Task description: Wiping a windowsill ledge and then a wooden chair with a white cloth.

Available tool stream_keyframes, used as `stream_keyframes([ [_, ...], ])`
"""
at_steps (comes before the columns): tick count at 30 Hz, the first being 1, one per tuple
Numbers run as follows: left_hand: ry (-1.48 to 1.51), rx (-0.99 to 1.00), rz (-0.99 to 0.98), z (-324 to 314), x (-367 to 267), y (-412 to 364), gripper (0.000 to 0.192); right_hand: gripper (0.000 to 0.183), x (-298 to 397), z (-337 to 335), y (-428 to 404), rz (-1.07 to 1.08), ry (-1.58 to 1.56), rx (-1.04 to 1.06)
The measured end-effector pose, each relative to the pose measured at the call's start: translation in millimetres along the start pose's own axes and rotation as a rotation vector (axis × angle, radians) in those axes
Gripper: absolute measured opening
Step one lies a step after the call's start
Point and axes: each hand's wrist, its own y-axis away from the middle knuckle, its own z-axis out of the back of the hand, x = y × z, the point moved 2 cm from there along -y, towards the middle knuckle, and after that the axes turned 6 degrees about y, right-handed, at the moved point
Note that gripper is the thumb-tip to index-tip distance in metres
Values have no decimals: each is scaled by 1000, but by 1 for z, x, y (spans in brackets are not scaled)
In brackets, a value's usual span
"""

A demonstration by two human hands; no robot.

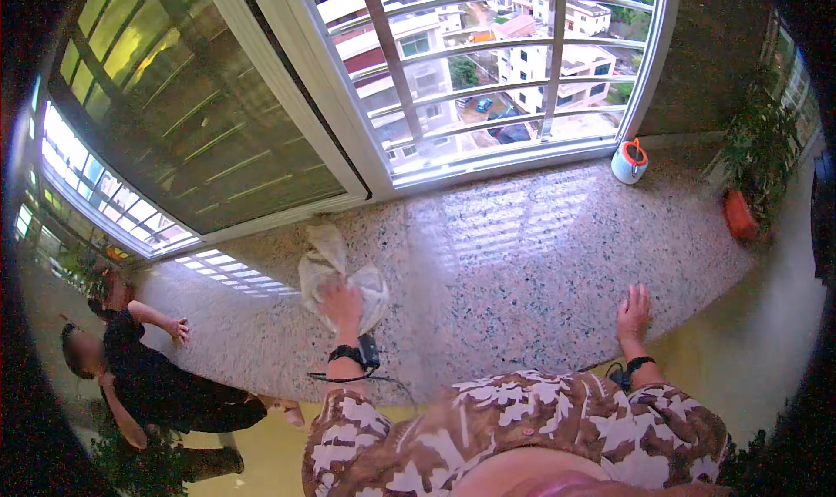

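Observation:
My left hand (339, 304) presses down on a bunched white cloth (371, 287) on the speckled granite window ledge (516, 301). The cloth spreads out on both sides of the hand, and one end of it points towards the window. On the right, my right hand (633, 313) rests palm down near the front edge of the ledge, with nothing in it. Both wrists wear black straps with small devices, and a cable runs by the left one.
A light-blue and orange cylindrical container (629, 161) stands by the barred window (509, 73). To its right is a plant in a red pot (740, 216). A sliding glass pane (215, 118) covers the left side. Another person in black clothes (163, 386) leans a hand on the ledge's left end.

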Motion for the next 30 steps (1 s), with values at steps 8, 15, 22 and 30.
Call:
stream_keyframes([
  [8,127,65,-233,30,-131,119,61,53,-6,-2,2,32,55,3],
  [15,109,-29,-566,29,-233,242,60,51,-25,39,-11,213,-95,40],
  [22,387,-4,-827,28,-292,346,57,44,-81,19,-50,470,-418,159],
  [30,300,64,-786,60,-227,337,58,47,-125,13,-67,108,-124,-7],
])
